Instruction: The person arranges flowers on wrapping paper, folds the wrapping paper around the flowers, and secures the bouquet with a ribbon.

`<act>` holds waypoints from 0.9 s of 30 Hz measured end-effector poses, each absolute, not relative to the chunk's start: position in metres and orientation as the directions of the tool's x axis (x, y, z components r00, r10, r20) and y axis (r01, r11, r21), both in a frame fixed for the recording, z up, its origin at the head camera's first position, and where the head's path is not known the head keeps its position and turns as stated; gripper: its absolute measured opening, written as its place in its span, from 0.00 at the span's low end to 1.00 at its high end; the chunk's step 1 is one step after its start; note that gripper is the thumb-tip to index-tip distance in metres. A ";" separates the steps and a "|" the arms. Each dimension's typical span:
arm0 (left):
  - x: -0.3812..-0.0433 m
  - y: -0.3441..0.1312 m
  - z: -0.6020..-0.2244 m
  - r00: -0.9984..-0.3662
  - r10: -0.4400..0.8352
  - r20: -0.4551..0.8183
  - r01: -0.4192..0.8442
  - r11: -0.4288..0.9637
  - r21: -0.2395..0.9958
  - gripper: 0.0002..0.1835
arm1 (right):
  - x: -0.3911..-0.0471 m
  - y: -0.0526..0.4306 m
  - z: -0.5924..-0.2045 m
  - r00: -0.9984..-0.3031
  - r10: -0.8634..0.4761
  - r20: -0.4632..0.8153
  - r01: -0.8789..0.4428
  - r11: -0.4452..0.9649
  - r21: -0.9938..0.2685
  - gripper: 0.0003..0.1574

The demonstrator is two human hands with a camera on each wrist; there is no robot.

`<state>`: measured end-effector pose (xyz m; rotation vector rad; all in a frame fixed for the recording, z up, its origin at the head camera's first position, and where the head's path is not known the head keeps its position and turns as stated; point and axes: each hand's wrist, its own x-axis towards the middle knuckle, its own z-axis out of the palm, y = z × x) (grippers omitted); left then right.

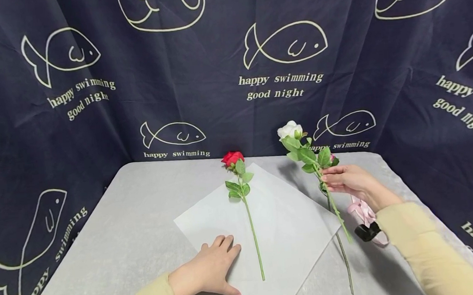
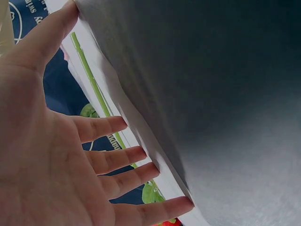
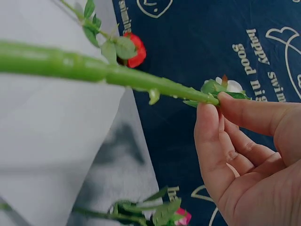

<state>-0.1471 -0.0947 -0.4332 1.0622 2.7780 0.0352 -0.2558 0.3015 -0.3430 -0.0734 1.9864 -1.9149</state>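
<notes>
A white rose (image 1: 289, 130) with green leaves is held up at the right by my right hand (image 1: 349, 184). Thumb and fingertips pinch its green stem (image 3: 141, 82), as the right wrist view shows up close. On a sheet of white paper (image 1: 298, 240), set cornerwise, lies a red rose (image 1: 233, 158), its head past the paper's upper left edge. My left hand (image 1: 208, 270) rests spread at the paper's left edge, fingers extended and holding nothing; the left wrist view shows the palm (image 2: 51, 160) and fingertips touching that edge.
A pink flower (image 3: 182, 216) lies right of the paper, partly hidden behind my right hand in the head view; its dark stem (image 1: 345, 264) runs toward me. Beside it are a pink ribbon (image 1: 362, 209) and a black item (image 1: 366, 233). A dark fish-print curtain (image 1: 214, 75) surrounds the grey table (image 1: 141, 210).
</notes>
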 end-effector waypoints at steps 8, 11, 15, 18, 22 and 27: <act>-0.147 -0.095 -0.434 -0.734 0.664 -0.145 0.660 0.747 0.078 0.58 | -0.258 0.272 -0.339 -0.947 -0.246 -0.208 0.211 0.017 -0.977 0.10; -0.147 -0.095 -0.433 -0.735 0.662 -0.149 0.659 0.749 0.077 0.58 | -0.259 0.260 -0.340 -0.953 -0.233 -0.193 0.199 -0.002 -0.980 0.13; -0.146 -0.094 -0.433 -0.734 0.663 -0.149 0.659 0.748 0.081 0.58 | -0.261 0.245 -0.343 -0.957 -0.225 -0.183 0.195 -0.030 -0.980 0.16; -0.146 -0.094 -0.433 -0.732 0.665 -0.147 0.661 0.746 0.083 0.58 | -0.262 0.234 -0.347 -0.955 -0.231 -0.184 0.202 -0.055 -0.978 0.12; -0.147 -0.094 -0.434 -0.730 0.668 -0.145 0.664 0.743 0.082 0.58 | -0.265 0.220 -0.353 -0.956 -0.227 -0.188 0.207 -0.063 -0.976 0.13; -0.148 -0.094 -0.434 -0.732 0.665 -0.149 0.661 0.746 0.083 0.57 | -0.267 0.201 -0.365 -0.957 -0.225 -0.182 0.204 -0.079 -0.976 0.24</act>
